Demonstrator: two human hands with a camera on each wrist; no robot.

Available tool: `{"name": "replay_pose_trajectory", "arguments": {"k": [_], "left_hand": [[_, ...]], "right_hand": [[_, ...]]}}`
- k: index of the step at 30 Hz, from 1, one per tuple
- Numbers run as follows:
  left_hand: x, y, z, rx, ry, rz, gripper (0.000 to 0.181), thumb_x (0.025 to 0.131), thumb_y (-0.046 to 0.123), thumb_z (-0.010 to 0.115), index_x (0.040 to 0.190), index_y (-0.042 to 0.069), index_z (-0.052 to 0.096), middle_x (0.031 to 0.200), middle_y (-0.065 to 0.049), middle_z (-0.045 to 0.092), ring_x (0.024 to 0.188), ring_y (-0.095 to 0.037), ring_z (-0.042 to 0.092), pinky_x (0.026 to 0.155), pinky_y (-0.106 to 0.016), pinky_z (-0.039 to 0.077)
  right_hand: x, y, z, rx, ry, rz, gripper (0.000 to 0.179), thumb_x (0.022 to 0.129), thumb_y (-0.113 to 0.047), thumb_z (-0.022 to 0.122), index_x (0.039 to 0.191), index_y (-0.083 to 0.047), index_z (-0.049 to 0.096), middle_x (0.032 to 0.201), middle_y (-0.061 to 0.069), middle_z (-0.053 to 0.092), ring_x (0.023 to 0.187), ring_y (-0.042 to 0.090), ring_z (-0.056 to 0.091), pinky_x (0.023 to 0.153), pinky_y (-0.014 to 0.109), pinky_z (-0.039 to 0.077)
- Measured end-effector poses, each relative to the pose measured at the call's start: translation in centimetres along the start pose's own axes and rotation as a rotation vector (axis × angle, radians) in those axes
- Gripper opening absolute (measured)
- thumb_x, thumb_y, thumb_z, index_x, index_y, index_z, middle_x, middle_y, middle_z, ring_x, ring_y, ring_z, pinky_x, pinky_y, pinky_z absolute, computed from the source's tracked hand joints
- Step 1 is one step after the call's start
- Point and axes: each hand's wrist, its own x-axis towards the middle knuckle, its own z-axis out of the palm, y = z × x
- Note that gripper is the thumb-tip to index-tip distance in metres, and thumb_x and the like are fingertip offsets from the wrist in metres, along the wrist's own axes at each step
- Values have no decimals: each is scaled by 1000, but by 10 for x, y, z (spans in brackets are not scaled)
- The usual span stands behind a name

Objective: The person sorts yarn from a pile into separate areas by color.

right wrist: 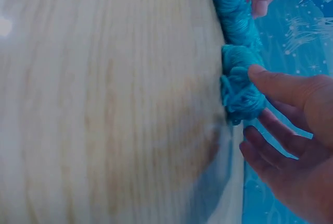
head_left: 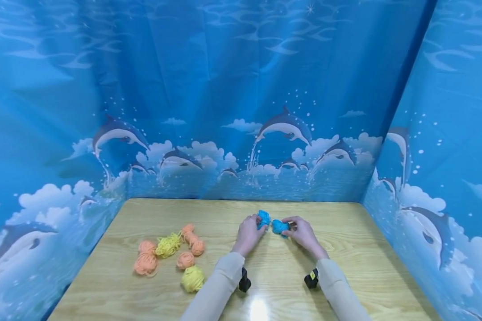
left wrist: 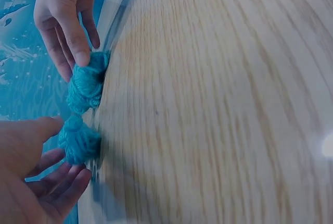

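Yarn bundles [head_left: 279, 227] — pinched between thumb and fingers — left hand [head_left: 249, 232] and right hand [head_left: 304, 233] half-curled.

Yarn count: 2 blue bundles [head_left: 263, 218] [head_left: 280, 227], 2 yellow bundles [head_left: 168, 245] [head_left: 193, 279], 3 orange bundles [head_left: 146, 258] [head_left: 191, 237] [head_left: 185, 261]; 2 hands [head_left: 249, 234] [head_left: 304, 234].
Yellow, orange left of the blue bundles; hands at them. Orange lobes merge, so maybe more.

From farther back and above, my head view faced forward and down across the table [head_left: 116, 232], while my wrist views looked close-up along my left hand [left wrist: 28, 174] and right hand [right wrist: 299, 179], both sharing the two blue yarn bundles [left wrist: 86, 86].
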Motion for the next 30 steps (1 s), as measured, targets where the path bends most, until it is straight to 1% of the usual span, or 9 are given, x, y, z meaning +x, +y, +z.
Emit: {"name": "replay_pose_trajectory", "arguments": {"k": [2,5,7,12,18,23,26,28,30], "left_hand": [[-2,-1,-3,-17,7,8,31,95,26,73,117,5,69,105,-9,68,95,-23,66,81,-36,59],[-6,1,-9,-61,25,22,28,96,23,72,117,5,69,109,-10,69,97,-24,67,82,-36,59],[-9,3,-13,-86,34,31,27,96,20,72,118,4,68,111,-10,69,98,-24,67,82,-36,60],[-19,9,-27,-105,56,93,28,95,16,72,120,4,68,115,-10,70,101,-25,68,83,-35,59],[-29,12,-45,-156,88,152,30,95,14,71,124,5,67,120,-11,70,102,-26,68,84,-34,60],[-33,7,-59,-174,98,180,30,96,13,71,125,6,67,120,-10,70,102,-25,68,86,-35,60],[-36,1,-66,-186,101,199,31,95,13,71,125,6,66,121,-10,70,102,-26,69,87,-37,60],[-38,-4,-70,-182,112,219,31,95,12,71,125,6,66,121,-10,70,103,-26,69,88,-38,60],[-39,-8,-75,-178,122,224,31,96,13,71,126,6,66,121,-10,70,104,-26,69,89,-38,60]], "right_hand": [[-2,-2,-2,-2,4,-9,39,90,-11,78,127,-9,69,135,18,59,121,42,57,99,57,51],[-5,-5,-5,19,10,-26,42,91,-13,77,132,-10,66,140,19,56,127,43,53,103,60,48],[-7,-7,-7,47,15,-43,43,91,-13,76,133,-9,65,140,19,56,128,42,52,105,59,46],[-14,-13,-9,109,24,-87,45,93,-12,75,135,-5,62,139,19,57,128,41,52,108,58,44],[-20,-24,-7,135,31,-108,46,92,-10,75,136,-5,62,138,17,58,127,41,53,106,57,47],[-24,-32,-4,130,32,-133,46,93,-8,74,136,-4,61,137,18,59,122,40,57,102,57,50],[-26,-35,-1,145,42,-142,45,92,-6,74,135,-4,62,135,17,60,120,39,58,101,56,51],[-28,-37,1,150,44,-156,45,91,-6,75,135,-4,62,134,17,61,119,39,59,101,55,51],[-29,-39,3,156,42,-169,44,91,-6,75,134,-3,63,132,17,61,118,39,59,100,53,52]]}}
